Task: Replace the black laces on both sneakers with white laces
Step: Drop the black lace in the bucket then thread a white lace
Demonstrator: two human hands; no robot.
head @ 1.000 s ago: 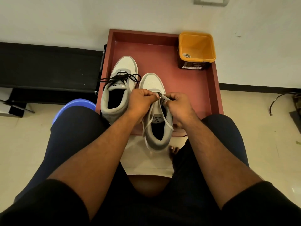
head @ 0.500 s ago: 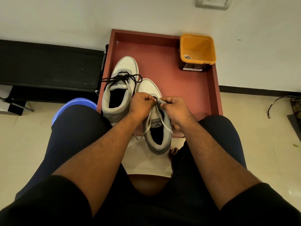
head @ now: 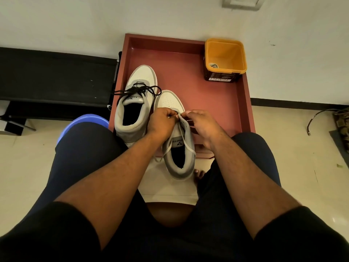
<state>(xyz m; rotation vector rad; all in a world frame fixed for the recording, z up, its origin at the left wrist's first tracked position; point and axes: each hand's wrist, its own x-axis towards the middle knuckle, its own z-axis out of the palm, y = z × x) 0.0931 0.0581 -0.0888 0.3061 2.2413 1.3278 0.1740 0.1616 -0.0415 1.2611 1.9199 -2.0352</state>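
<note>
Two white and grey high-top sneakers lie on a red tray (head: pixel 217 103). The left sneaker (head: pixel 135 108) still carries black laces (head: pixel 138 90) tied across its tongue. The right sneaker (head: pixel 177 142) sticks out over the tray's near edge and has a white lace (head: pixel 186 143) running loose down both sides of its opening. My left hand (head: pixel 163 122) and my right hand (head: pixel 203 124) meet over its upper eyelets, each pinching the white lace between fingertips. The eyelets under my fingers are hidden.
An orange square tub (head: pixel 225 59) with a small white item inside stands at the tray's far right corner. A black bench (head: pixel 54 80) runs along the wall on the left. A blue stool (head: pixel 83 121) shows beside my left thigh. A cable (head: pixel 319 118) lies on the floor at right.
The right sneaker has slid slightly toward me, showing more of its toe. My hands stay together at the eyelets, working the white lace; my right hand has shifted a little to the right.
</note>
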